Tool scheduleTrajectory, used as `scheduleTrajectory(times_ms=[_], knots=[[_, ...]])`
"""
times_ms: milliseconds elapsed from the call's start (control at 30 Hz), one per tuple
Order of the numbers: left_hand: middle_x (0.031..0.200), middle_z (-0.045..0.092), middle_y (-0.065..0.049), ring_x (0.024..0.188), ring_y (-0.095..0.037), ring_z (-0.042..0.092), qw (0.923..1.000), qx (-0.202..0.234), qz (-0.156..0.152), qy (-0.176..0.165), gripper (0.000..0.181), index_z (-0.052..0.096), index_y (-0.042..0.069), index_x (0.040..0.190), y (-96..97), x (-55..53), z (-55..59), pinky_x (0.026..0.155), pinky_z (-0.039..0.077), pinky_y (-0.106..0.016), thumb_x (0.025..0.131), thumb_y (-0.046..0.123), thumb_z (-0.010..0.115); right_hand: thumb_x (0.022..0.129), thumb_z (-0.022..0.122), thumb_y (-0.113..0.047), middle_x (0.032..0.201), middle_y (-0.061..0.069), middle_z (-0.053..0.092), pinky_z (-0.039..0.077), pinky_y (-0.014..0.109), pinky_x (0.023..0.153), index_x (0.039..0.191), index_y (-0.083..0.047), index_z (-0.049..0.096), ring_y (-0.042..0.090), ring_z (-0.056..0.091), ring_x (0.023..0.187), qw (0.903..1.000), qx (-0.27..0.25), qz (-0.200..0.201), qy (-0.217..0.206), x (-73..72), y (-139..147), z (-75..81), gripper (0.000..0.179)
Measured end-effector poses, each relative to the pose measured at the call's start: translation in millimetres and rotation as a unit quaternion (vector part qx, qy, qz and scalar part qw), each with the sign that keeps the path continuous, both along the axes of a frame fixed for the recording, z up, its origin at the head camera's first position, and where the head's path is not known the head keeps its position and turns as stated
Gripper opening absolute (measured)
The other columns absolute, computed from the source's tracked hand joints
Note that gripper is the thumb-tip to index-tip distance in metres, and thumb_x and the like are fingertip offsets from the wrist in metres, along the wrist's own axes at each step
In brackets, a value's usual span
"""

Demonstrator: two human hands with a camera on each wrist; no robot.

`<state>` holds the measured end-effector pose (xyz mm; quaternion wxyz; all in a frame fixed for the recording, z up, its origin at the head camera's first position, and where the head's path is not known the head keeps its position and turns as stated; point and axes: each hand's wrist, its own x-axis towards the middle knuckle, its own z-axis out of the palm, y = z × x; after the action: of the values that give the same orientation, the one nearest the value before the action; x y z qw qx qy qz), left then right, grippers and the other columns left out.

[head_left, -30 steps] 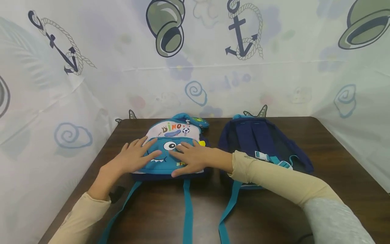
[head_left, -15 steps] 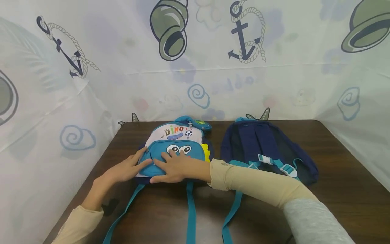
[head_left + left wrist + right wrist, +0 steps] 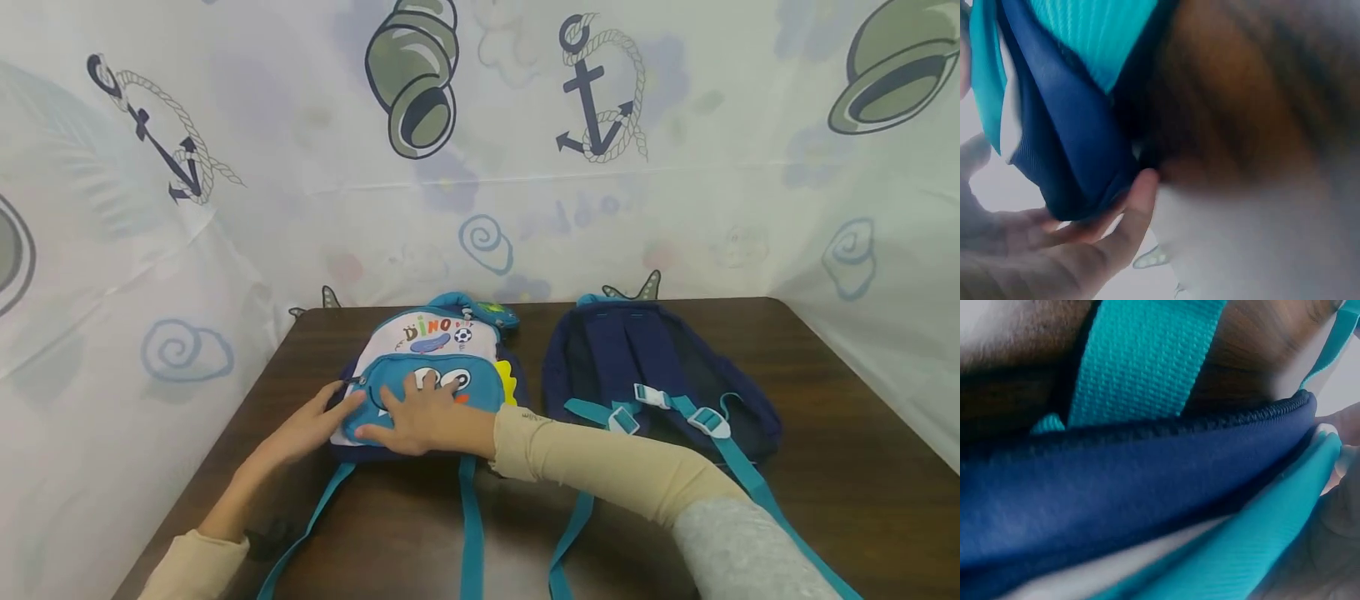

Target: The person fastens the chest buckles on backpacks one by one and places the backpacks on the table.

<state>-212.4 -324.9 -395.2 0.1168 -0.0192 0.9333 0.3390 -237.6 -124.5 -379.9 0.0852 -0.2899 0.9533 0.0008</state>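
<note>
A small dino backpack (image 3: 427, 333) lies front up on the table, with a white top and a blue front pocket bearing a printed cartoon face. My right hand (image 3: 420, 421) rests spread on that pocket, covering part of the face. At the pack's left edge is my left hand (image 3: 315, 425), its thumb over the front by the zipper pull (image 3: 356, 381). The left wrist view shows its fingers (image 3: 1129, 225) curled round the navy side panel (image 3: 1079, 131). In the right wrist view, the navy bottom panel (image 3: 1116, 487) runs beside the hand.
A second, navy backpack (image 3: 622, 342) lies back side up to the right, with white buckles (image 3: 708, 422) and teal straps. More teal straps (image 3: 471, 533) trail toward the front of the brown table (image 3: 840, 450). A white printed curtain (image 3: 675, 208) hangs behind.
My left hand has slid off the pack's front to its left edge. My right hand has moved left and slightly down across the pocket, uncovering the eyes and yellow spikes.
</note>
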Motion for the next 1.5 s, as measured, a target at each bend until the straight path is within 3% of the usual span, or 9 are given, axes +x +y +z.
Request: scheduleTrajectory(times_ms=[100, 267, 433, 633, 867, 967, 1167, 1300, 1500], knots=[[0.161, 0.014, -0.032, 0.143, -0.055, 0.025, 0.9975, 0.066, 0.02, 0.014, 0.093, 0.006, 0.002, 0.159, 2.9, -0.3, 0.9, 0.107, 0.034, -0.071, 0.099, 0.069, 0.028, 0.087, 0.02, -0.085, 0.165, 0.006, 0.024, 0.031, 0.07, 0.11, 0.159, -0.038, 0.02, 0.038, 0.024, 0.151, 0.9999, -0.006, -0.012, -0.003, -1.8, 1, -1.2, 0.086], [0.164, 0.008, -0.027, 0.145, -0.05, 0.019, 0.984, 0.17, 0.051, 0.018, 0.088, 0.0, 0.007, 0.16, 5.2, 4.2, -0.2, 0.11, 0.028, -0.071, 0.1, 0.068, 0.018, 0.086, 0.02, -0.086, 0.167, 0.005, 0.02, 0.026, 0.071, 0.112, 0.159, -0.038, 0.017, 0.038, 0.018, 0.153, 0.9987, -0.032, -0.019, -0.035, -3.1, 2, -5.1, 0.087], [0.165, 0.012, -0.023, 0.151, -0.045, 0.012, 0.9768, 0.18, 0.104, 0.052, 0.078, 0.01, 0.009, 0.161, 10.3, 7.9, 6.3, 0.119, 0.015, -0.066, 0.104, 0.06, 0.026, 0.089, 0.019, -0.084, 0.167, 0.007, 0.018, 0.023, 0.071, 0.114, 0.16, -0.035, 0.015, 0.04, 0.016, 0.153, 0.9942, -0.085, -0.016, -0.063, -6.5, 3, -6.7, 0.086], [0.162, 0.025, -0.022, 0.145, -0.045, 0.028, 0.9659, 0.158, 0.136, 0.153, 0.069, 0.024, 0.015, 0.158, 26.3, 8.3, 24.0, 0.115, 0.028, -0.064, 0.103, 0.052, 0.04, 0.092, 0.015, -0.08, 0.167, 0.011, 0.017, 0.022, 0.073, 0.112, 0.161, -0.031, 0.014, 0.042, 0.016, 0.153, 0.986, -0.146, -0.007, -0.081, -15.3, 11, 1.4, 0.085], [0.154, 0.043, -0.014, 0.141, -0.038, 0.039, 0.9357, 0.138, 0.153, 0.286, 0.057, 0.047, 0.018, 0.147, 46.1, 8.4, 35.5, 0.113, 0.03, -0.064, 0.1, 0.049, 0.052, 0.096, 0.013, -0.075, 0.168, 0.012, 0.014, 0.026, 0.069, 0.113, 0.162, -0.026, 0.01, 0.042, 0.014, 0.153, 0.9718, -0.21, 0.004, -0.107, -16.5, 23, 15.0, 0.082], [0.151, 0.045, -0.014, 0.139, -0.037, 0.041, 0.9271, 0.13, 0.148, 0.319, 0.054, 0.051, 0.017, 0.145, 54.4, 6.2, 40.1, 0.113, 0.032, -0.063, 0.1, 0.046, 0.055, 0.097, 0.012, -0.073, 0.168, 0.013, 0.013, 0.026, 0.068, 0.114, 0.162, -0.023, 0.009, 0.042, 0.013, 0.153, 0.9656, -0.237, 0.007, -0.106, -15.8, 27, 17.7, 0.082], [0.15, 0.044, -0.014, 0.138, -0.036, 0.041, 0.9137, 0.123, 0.106, 0.372, 0.051, 0.051, 0.013, 0.144, 68.9, 1.1, 54.2, 0.113, 0.032, -0.061, 0.101, 0.039, 0.056, 0.1, 0.014, -0.069, 0.168, 0.012, 0.011, 0.023, 0.067, 0.116, 0.162, -0.018, 0.009, 0.039, 0.009, 0.155, 0.9505, -0.293, 0.006, -0.105, -13.1, 35, 24.6, 0.08], [0.147, 0.047, -0.014, 0.137, -0.034, 0.042, 0.8952, 0.12, 0.092, 0.419, 0.046, 0.053, 0.012, 0.142, 76.4, -0.2, 66.6, 0.111, 0.034, -0.063, 0.1, 0.032, 0.057, 0.099, 0.013, -0.07, 0.168, 0.012, 0.01, 0.021, 0.064, 0.119, 0.162, -0.016, 0.007, 0.035, 0.009, 0.155, 0.9333, -0.341, 0.013, -0.112, -9.8, 37, 30.1, 0.082], [0.142, 0.051, -0.018, 0.133, -0.036, 0.043, 0.8565, 0.103, 0.046, 0.504, 0.04, 0.059, 0.006, 0.135, 94.3, -6.2, 90.1, 0.106, 0.036, -0.061, 0.096, 0.016, 0.061, 0.096, 0.01, -0.074, 0.169, 0.008, 0.005, 0.015, 0.058, 0.123, 0.162, -0.016, 0.002, 0.028, 0.005, 0.156, 0.8938, -0.43, 0.02, -0.125, -3.5, 44, 39.0, 0.088]])
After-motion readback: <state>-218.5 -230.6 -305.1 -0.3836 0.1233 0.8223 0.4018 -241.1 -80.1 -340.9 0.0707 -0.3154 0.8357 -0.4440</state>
